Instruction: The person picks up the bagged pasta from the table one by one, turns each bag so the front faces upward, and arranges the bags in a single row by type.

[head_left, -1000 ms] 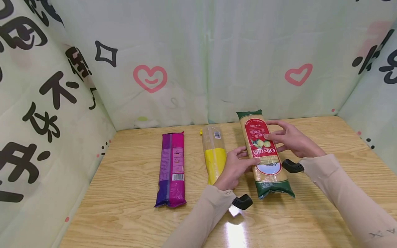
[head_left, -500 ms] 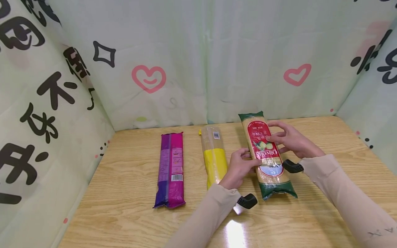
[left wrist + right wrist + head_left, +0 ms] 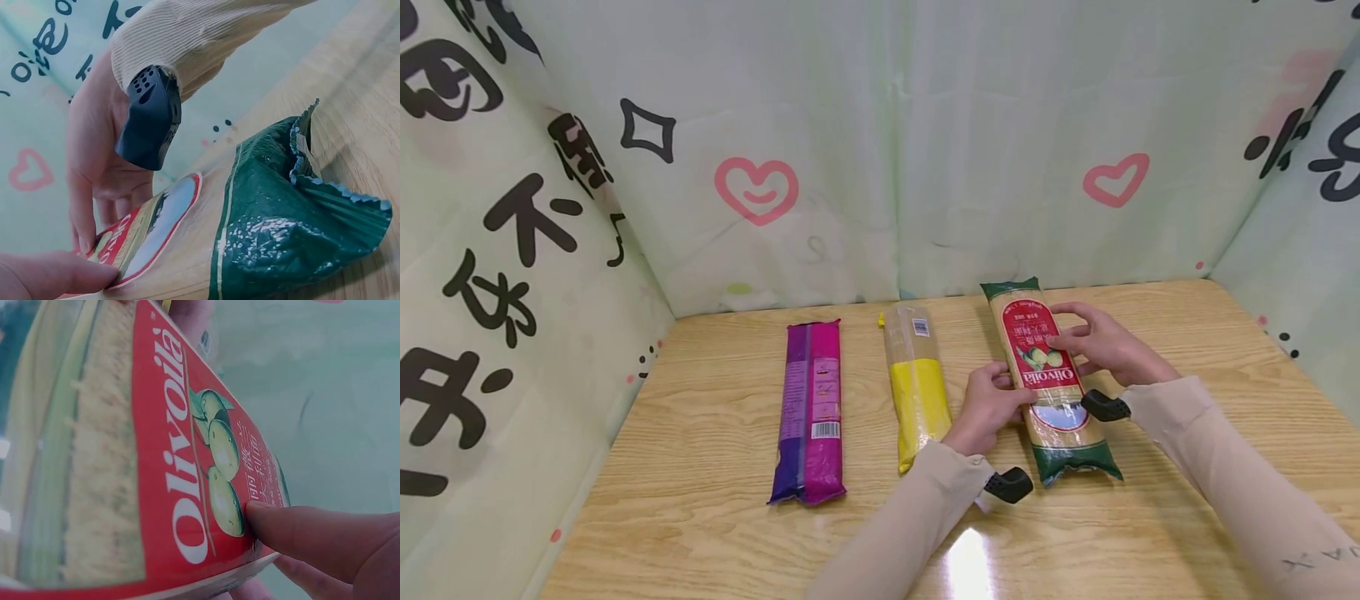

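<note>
A pack of spaghetti (image 3: 1036,337) with green ends and a red oval label lies between both hands on the right half of the table in the head view. My left hand (image 3: 988,407) grips its left edge, thumb on the front. From the right side my right hand (image 3: 1112,346) holds the pack higher up; in the right wrist view its thumb (image 3: 312,537) presses on the label. The crimped green end (image 3: 281,219) hangs close to the tabletop in the left wrist view; whether it touches is hard to tell. Fingers behind the pack are partly hidden.
Left of the held pack lies a clear and yellow pack (image 3: 919,400), its lower end close to my left wrist. A purple and pink pack (image 3: 808,412) lies farther left on the wooden table (image 3: 700,467). Printed curtains (image 3: 842,150) enclose the back and sides.
The spaghetti pack has come down a little and shifted slightly right, with both hands keeping hold of it. The other two packs have not been moved.
</note>
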{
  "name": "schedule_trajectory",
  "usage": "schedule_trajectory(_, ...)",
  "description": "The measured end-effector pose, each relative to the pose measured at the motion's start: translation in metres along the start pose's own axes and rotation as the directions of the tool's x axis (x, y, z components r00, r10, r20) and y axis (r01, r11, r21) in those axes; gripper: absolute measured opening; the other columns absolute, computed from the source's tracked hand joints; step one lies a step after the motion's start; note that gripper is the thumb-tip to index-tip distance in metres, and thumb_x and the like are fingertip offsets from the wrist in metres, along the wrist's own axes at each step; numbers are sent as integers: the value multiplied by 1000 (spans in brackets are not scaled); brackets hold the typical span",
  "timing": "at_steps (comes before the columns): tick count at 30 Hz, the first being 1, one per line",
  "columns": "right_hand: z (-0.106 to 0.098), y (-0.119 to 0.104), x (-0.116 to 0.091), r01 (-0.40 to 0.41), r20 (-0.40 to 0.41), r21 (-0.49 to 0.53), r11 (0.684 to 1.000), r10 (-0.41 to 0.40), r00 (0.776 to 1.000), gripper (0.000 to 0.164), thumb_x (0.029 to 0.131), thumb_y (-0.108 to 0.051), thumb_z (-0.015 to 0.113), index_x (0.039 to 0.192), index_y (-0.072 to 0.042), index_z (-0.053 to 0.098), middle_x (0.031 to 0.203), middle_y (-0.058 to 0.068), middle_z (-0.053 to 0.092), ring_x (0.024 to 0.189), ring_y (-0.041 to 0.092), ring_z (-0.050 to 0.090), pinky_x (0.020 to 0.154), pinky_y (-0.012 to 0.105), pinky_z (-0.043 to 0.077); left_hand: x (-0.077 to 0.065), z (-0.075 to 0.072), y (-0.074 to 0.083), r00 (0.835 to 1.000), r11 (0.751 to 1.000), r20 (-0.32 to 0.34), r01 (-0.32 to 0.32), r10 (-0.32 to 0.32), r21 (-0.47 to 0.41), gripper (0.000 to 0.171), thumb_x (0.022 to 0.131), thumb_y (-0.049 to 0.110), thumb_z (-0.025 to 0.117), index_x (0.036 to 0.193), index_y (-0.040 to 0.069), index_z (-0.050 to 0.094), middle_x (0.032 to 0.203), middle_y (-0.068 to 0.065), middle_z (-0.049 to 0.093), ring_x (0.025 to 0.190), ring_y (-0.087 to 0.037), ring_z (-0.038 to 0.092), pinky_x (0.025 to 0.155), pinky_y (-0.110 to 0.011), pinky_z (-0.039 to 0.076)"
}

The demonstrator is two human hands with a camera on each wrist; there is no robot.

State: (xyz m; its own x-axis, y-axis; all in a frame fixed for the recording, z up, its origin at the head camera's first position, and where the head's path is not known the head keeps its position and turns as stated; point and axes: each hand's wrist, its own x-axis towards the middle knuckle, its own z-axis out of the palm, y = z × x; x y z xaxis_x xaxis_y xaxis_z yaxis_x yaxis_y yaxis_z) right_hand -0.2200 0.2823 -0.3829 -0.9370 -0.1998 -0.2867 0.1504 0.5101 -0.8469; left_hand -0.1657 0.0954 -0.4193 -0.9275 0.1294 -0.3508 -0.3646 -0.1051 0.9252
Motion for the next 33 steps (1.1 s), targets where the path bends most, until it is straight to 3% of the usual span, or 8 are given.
schedule_trajectory(20,0,15,4,-50,22,-14,999,50,998,69,103,-20,52,156,1,13,136,38,45,94,22,66,76,40,61,8,6,-5,1000,999,-8,3,-2,50,34,85,-5,71,117,3,65,91,-4,63,75,-20,65,74,-41,61)
schedule_trajectory(25,-1,15,3,-66,14,-74,995,67,998,66,103,-22,53,154,3,19,137,38,45,101,32,65,79,40,60,7,4,-5,1000,999,-1,-7,7,49,34,85,-5,71,117,4,65,91,-5,66,72,-19,65,73,-41,61)
schedule_trajectory(29,-4,13,1,-44,-24,-180,983,41,999,58,103,-22,53,148,9,33,138,38,44,111,43,59,84,44,59,6,3,-3,997,995,-53,-46,50,84,38,83,-3,73,118,7,64,93,-5,64,67,-18,60,71,-40,61)
schedule_trajectory(33,-6,9,-1,3,-61,-224,975,-17,998,51,103,-20,52,142,12,40,139,37,42,115,48,55,90,49,56,6,1,-1,992,990,-97,-75,87,122,39,82,-2,75,117,9,63,94,-6,63,65,-15,55,69,-40,59)
